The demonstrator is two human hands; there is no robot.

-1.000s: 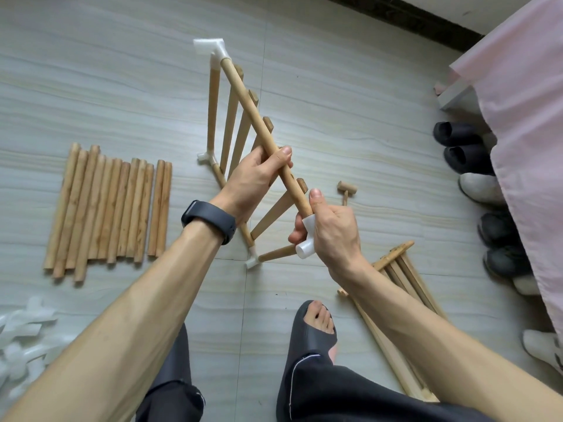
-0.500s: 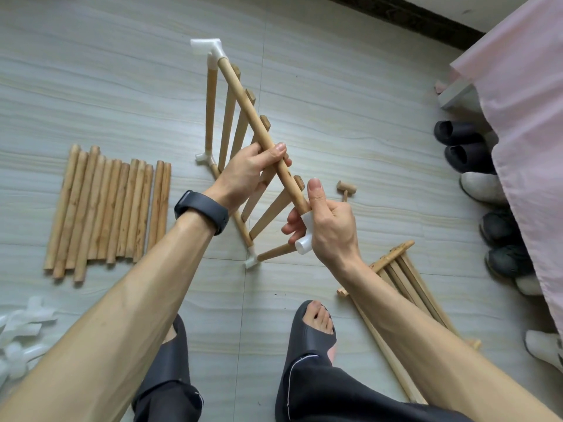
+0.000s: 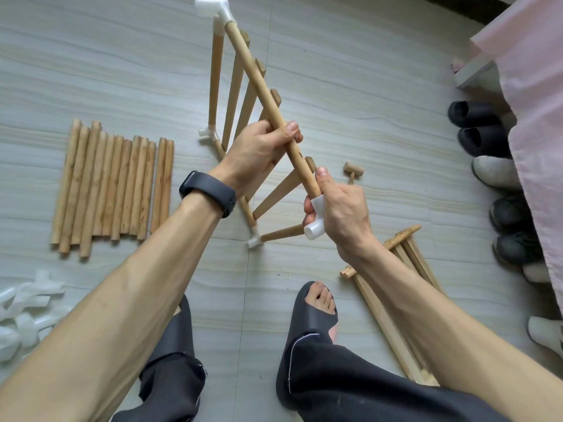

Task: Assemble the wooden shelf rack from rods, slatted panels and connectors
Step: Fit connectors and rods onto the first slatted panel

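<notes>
I see my left hand (image 3: 259,150) wrapped round the long wooden rod (image 3: 259,77), with the fingers curled under it and the thumb on top. My right hand (image 3: 341,214) grips the white corner connector (image 3: 316,226) at the near end of that rod, fingers closed round it and the thumb lying flat along the wood. The rod runs up and away to another white connector (image 3: 213,9) at the far end. Under the rod hangs the slatted panel (image 3: 233,95), held up in front of me and tilted, and its low side looks to sit on the floor (image 3: 365,71). A row of spare rods (image 3: 112,187) lies on the left, well apart. A heap of white connectors (image 3: 24,309) is near my left elbow. A little wooden mallet (image 3: 353,170) lies just past my right hand. A second slatted panel (image 3: 402,248) lies under my right arm. I wear a black wristband (image 3: 208,190) and black slippers (image 3: 313,324).
</notes>
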